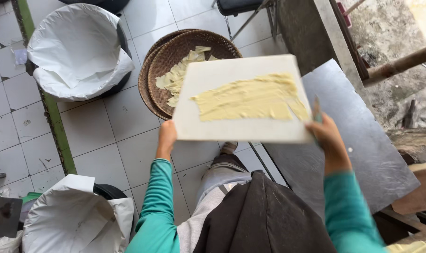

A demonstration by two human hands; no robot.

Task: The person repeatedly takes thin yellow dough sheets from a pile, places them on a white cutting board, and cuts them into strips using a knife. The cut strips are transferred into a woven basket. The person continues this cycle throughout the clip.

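White, flat and rectangular, the board [241, 100] was held in the air between both hands, above the tiled floor [105, 140] and level with the person's knees. A thin, pale yellow layer of dough [250, 99] was spread across the board's upper face, nearer the right-hand fingers than the left. The left hand [166, 137] gripped the near left corner of the board; its fingers were hidden beneath the board, so their spread could not be determined. The right hand [326, 133] held the near right corner, fingers closed on the edge, with a slim greenish tool [316, 110] pinched against the board and projecting upward past the fingertips. Beyond the left-hand fingers, two stacked woven trays [175, 56] rested on the floor, carrying pale yellow dough strips [180, 75]. Beneath and beyond the right-hand fingers lay a dark grey surface [358, 140]. Well away to the left of the left-hand fingers stood a bin lined with white plastic [74, 54]; a second lined bin [77, 218] stood nearer the person, below that hand's sleeve.
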